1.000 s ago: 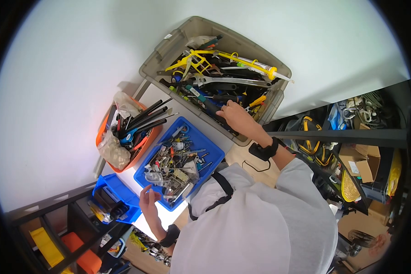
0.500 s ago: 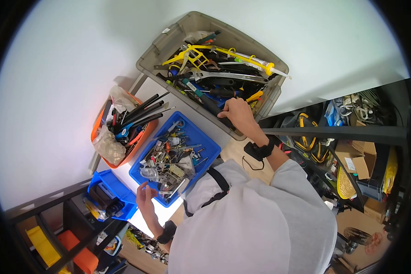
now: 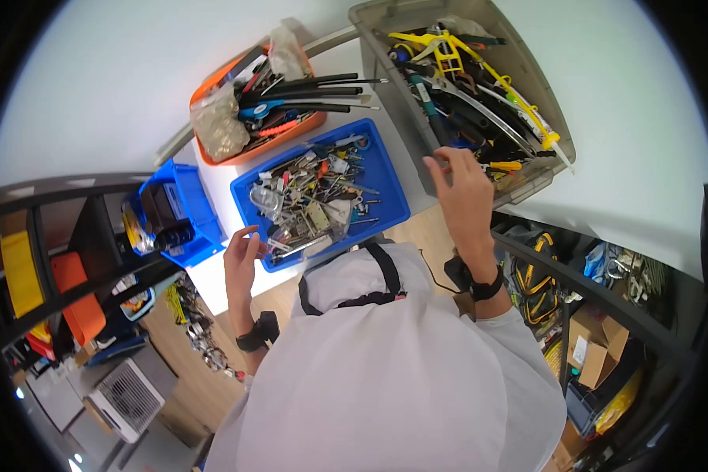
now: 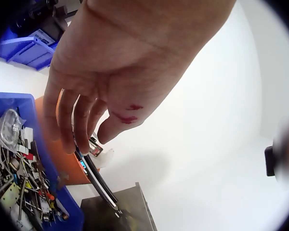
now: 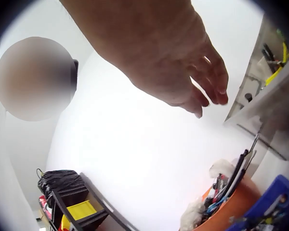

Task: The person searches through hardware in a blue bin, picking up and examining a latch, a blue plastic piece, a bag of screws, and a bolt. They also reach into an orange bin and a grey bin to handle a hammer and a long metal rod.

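My right hand (image 3: 466, 193) hangs in the air at the near side of a grey plastic bin (image 3: 397, 118), fingers loosely bent and nothing in them; the right wrist view also has the hand bare. Tools fill the bin: a yellow caulking gun (image 3: 448, 59) on top, a silver wrench (image 3: 476, 108) and a green-and-black handle (image 3: 425, 98) along the near wall. Beside the front left corner of a blue tray (image 3: 385, 173) is my left hand (image 3: 241, 263), relaxed and holding nothing. Screws, bits and small metal hardware lie mixed in that tray.
An orange bin (image 3: 311, 126) stands behind the tray, with plastic bags and long black rods sticking out rightward. A smaller blue bin (image 3: 200, 208) is at the left on the white table (image 3: 212, 287). Black shelf rails (image 3: 661, 334) flank both sides.
The head view has turned, so the bins appear further right and higher. My right hand has come off the grey bin's near side and its fingers have loosened. My left hand stays beside the tray.
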`<act>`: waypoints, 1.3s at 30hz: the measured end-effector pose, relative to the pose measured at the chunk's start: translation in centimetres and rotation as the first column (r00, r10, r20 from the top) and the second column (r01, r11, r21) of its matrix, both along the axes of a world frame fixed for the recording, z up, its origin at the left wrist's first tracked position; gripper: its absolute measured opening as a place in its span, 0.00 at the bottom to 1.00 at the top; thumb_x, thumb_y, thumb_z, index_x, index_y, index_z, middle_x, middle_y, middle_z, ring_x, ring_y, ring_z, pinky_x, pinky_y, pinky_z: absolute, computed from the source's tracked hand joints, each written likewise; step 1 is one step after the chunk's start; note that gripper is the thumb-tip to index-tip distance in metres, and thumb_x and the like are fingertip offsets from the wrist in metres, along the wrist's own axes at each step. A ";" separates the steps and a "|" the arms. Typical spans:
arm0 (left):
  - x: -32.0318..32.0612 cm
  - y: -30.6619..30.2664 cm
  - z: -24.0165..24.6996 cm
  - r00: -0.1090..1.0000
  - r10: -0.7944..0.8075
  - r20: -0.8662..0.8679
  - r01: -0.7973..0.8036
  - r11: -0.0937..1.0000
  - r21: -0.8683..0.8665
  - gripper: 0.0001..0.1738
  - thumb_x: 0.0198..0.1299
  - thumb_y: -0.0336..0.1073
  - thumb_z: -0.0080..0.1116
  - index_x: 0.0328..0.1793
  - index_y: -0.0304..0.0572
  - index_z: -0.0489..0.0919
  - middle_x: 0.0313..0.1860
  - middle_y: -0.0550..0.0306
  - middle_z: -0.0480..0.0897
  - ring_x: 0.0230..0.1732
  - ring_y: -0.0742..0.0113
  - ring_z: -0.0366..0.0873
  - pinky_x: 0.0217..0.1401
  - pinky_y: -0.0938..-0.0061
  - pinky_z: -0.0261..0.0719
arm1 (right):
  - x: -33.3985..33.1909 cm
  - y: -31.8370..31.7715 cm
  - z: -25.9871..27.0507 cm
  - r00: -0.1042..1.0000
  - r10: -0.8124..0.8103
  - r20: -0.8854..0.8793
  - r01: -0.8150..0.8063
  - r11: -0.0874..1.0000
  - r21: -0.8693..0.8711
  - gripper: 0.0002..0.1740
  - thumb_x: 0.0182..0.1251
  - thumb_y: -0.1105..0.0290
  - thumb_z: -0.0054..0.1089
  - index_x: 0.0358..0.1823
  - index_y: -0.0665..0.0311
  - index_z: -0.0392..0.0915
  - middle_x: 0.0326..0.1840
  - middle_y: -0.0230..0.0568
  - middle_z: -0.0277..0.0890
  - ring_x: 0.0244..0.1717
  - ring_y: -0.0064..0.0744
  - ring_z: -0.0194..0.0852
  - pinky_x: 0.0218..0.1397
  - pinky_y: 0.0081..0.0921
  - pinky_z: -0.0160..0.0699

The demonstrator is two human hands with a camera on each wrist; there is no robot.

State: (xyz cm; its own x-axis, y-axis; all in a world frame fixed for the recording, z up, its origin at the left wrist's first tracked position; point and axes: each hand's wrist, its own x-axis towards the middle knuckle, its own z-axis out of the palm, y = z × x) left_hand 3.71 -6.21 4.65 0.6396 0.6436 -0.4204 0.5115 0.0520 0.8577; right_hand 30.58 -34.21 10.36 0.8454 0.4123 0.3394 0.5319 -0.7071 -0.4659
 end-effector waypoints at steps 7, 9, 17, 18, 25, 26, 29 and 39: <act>-4.6 1.2 -1.6 0.995 0.039 -0.093 -0.028 0.994 0.108 0.18 0.72 0.40 0.58 0.62 0.36 0.79 0.35 0.54 0.86 0.37 0.71 0.83 0.41 0.75 0.79 | -1.9 5.1 -5.2 0.859 0.349 -0.375 -0.396 0.917 -0.054 0.13 0.68 0.60 0.66 0.42 0.62 0.80 0.32 0.44 0.83 0.34 0.47 0.84 0.39 0.42 0.81; -5.9 1.5 -2.0 0.990 0.041 -0.134 -0.022 0.989 0.144 0.18 0.72 0.40 0.58 0.62 0.36 0.79 0.35 0.53 0.86 0.38 0.70 0.84 0.41 0.75 0.80 | -1.2 6.6 -9.2 0.840 0.355 -0.411 -0.459 0.868 -0.188 0.15 0.67 0.58 0.66 0.41 0.64 0.83 0.33 0.49 0.84 0.36 0.51 0.85 0.42 0.45 0.82; -10.8 1.9 -3.2 0.971 0.026 -0.239 0.014 0.986 0.166 0.20 0.71 0.41 0.59 0.63 0.37 0.79 0.39 0.48 0.88 0.41 0.64 0.87 0.45 0.72 0.82 | -0.5 11.8 -22.5 0.649 0.332 -0.685 -0.479 0.877 -0.030 0.24 0.62 0.58 0.72 0.51 0.71 0.83 0.34 0.54 0.86 0.36 0.50 0.87 0.42 0.40 0.83; -11.2 1.9 -3.3 0.971 0.034 -0.236 0.005 0.987 0.161 0.20 0.71 0.41 0.59 0.63 0.37 0.79 0.39 0.48 0.88 0.41 0.64 0.87 0.45 0.72 0.82 | -0.8 12.4 -23.5 0.606 0.304 -0.735 -0.422 0.906 0.028 0.27 0.61 0.57 0.73 0.52 0.73 0.83 0.35 0.55 0.86 0.38 0.51 0.87 0.42 0.41 0.84; -12.7 2.2 -3.7 0.962 0.067 -0.264 -0.030 0.989 0.143 0.21 0.71 0.42 0.59 0.63 0.37 0.79 0.40 0.47 0.88 0.43 0.63 0.87 0.46 0.71 0.82 | -3.3 16.8 -20.8 0.756 0.162 -0.634 -0.377 0.900 -0.219 0.35 0.55 0.47 0.77 0.46 0.77 0.82 0.36 0.60 0.84 0.41 0.58 0.86 0.42 0.47 0.84; -12.9 2.1 -3.8 0.962 0.072 -0.262 -0.034 0.989 0.146 0.21 0.71 0.42 0.59 0.63 0.37 0.79 0.40 0.47 0.88 0.43 0.63 0.87 0.46 0.71 0.82 | -3.5 17.1 -20.2 0.753 0.158 -0.639 -0.395 0.885 -0.247 0.34 0.56 0.47 0.76 0.43 0.76 0.82 0.35 0.60 0.84 0.40 0.59 0.85 0.42 0.48 0.84; -12.9 2.3 -3.7 0.963 0.066 -0.261 -0.031 0.991 0.134 0.21 0.71 0.43 0.60 0.63 0.36 0.79 0.40 0.47 0.88 0.43 0.64 0.87 0.46 0.71 0.82 | -3.7 17.6 -21.0 0.765 0.163 -0.623 -0.421 0.858 -0.293 0.31 0.58 0.48 0.75 0.37 0.75 0.80 0.33 0.61 0.83 0.39 0.62 0.85 0.42 0.49 0.84; -12.7 3.1 -3.9 0.965 0.046 -0.258 -0.012 0.991 0.131 0.22 0.70 0.44 0.60 0.63 0.36 0.79 0.40 0.47 0.88 0.42 0.63 0.87 0.46 0.70 0.82 | -3.5 16.4 -24.3 0.788 0.194 -0.585 -0.358 0.916 -0.179 0.15 0.63 0.64 0.69 0.31 0.73 0.84 0.24 0.55 0.82 0.32 0.54 0.86 0.39 0.45 0.82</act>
